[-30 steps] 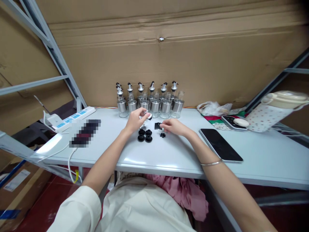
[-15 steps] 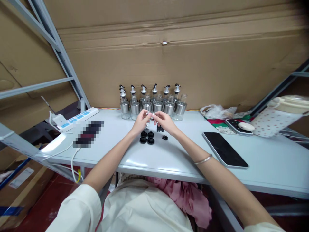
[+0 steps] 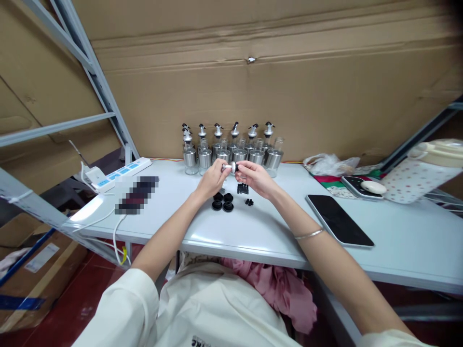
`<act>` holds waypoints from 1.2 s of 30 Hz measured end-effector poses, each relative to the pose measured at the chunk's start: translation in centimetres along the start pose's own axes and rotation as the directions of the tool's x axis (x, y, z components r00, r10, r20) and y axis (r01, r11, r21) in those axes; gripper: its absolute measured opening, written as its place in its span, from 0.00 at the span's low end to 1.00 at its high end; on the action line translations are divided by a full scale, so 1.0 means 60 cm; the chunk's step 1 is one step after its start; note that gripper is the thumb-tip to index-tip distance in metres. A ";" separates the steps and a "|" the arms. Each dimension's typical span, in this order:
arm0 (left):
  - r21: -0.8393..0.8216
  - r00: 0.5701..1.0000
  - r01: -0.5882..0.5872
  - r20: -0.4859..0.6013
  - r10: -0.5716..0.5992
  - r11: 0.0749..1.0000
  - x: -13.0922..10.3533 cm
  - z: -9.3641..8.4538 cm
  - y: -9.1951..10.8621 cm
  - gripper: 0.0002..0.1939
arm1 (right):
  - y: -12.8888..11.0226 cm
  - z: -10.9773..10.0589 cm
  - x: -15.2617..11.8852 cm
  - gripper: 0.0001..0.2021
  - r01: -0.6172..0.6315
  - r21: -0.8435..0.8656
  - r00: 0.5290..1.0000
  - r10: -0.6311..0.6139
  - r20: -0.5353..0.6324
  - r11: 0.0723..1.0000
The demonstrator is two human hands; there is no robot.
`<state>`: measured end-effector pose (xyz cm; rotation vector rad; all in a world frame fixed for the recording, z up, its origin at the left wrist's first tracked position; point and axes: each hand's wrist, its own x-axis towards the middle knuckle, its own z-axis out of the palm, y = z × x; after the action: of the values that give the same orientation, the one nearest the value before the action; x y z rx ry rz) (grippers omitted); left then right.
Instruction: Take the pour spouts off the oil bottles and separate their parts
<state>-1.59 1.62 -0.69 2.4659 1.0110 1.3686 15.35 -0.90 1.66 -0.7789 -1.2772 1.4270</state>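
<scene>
A silver pourer top with a black part lies sideways between my hands, in front of the bottles. My left hand pinches its silver end, and my right hand has its fingers closed on the black end. Below them on the table are several round black stoppers, a row of small black pieces and a few tiny black parts. Glass bottles with steel bands stand behind my hands; those at the back carry pourer tops, and most front ones have open necks.
On the white table, a tablet lies at the right, near a phone, a plastic bag and a dotted jug. A power strip with cables is at the left. Cardboard stands behind.
My hands have moved slightly apart, and the pourer top with its black part now shows between them. My right hand has turned and shifted right. The view has shifted slightly.
</scene>
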 end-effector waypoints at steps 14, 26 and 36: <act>0.183 0.976 -0.215 0.071 0.206 0.959 0.003 -0.008 0.006 0.15 | 0.005 0.009 0.004 0.13 0.038 -0.147 0.995 -0.050 -0.081 0.988; 0.314 0.974 -0.219 0.019 0.224 0.924 0.009 -0.020 -0.021 0.25 | 0.015 0.019 0.002 0.19 0.054 0.046 0.997 -0.051 -0.063 0.998; 0.434 0.980 -0.133 -0.074 0.183 0.891 0.004 -0.017 -0.013 0.30 | 0.010 0.033 -0.005 0.20 0.054 0.164 0.998 -0.049 -0.037 0.985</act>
<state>-2.72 2.16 -0.27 2.8681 1.2812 1.4825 13.43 -1.71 1.48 -0.6509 -1.1300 1.4515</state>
